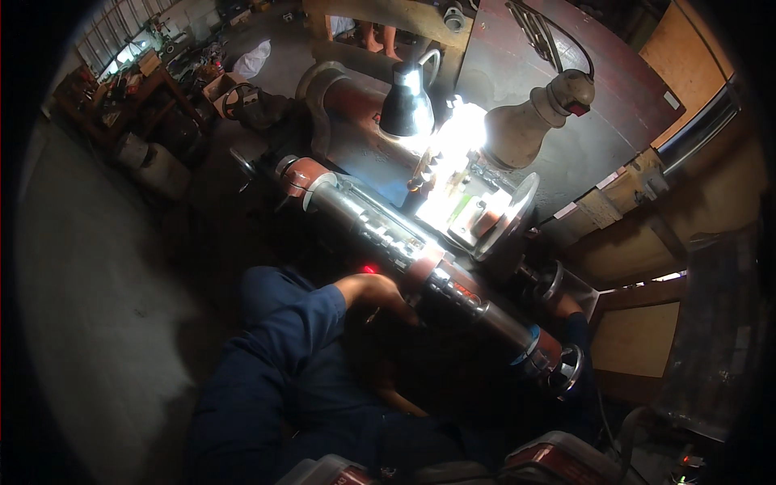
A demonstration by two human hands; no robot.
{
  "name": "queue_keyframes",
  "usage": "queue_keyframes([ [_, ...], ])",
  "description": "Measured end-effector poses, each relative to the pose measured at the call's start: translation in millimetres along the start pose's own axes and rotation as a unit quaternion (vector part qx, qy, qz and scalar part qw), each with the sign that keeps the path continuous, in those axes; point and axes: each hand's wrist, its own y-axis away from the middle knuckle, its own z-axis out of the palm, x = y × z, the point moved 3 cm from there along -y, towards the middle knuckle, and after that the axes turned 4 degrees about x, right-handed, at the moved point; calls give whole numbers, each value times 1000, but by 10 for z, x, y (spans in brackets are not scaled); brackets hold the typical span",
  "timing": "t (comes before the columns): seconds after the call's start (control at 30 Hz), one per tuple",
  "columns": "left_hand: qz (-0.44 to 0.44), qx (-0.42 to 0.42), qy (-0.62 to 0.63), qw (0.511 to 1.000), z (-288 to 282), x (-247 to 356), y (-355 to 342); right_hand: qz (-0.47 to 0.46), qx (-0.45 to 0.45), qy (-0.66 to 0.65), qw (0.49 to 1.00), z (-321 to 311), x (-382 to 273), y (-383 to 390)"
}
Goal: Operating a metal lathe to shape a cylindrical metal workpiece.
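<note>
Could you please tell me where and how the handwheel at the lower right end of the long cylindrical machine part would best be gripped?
Probably by the outer rim of the handwheel, coming from the lower right with fingers curled around it: the metal ring stands out beyond the red-brown end section, and its outward side looks unobstructed.

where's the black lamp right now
In the head view, the black lamp is at upper middle, just left of the tan cone-shaped housing.
</note>
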Motion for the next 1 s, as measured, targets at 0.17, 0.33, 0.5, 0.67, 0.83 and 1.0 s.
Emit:
queue_keyframes([
  [0.17, -30, -4, 28, 999, -8, 69, 204, 166, 69, -219, 959, -835, -531, -125],
  [0.33, -10, 18, -31, 999, -18, 115, 175, 174, -207, -231, 935, -631, -805, 124],
  [0.5, 9, 11, -41, 999, -18, 85, 126, -81, 80, 11, 993, -106, -131, -136],
  [0.67, 17, 13, -69, 997, -20, -19, 29, 141, -11, -339, 930, -795, -384, 12],
  [0.83, 16, 30, -58, 998, 15, 85, 237, 145, -202, -238, 939, -271, -539, 168],
  [1.0, 3, 158, -108, 982, 204, -151, 262, 63, 225, -133, 963, -299, -277, -147],
])
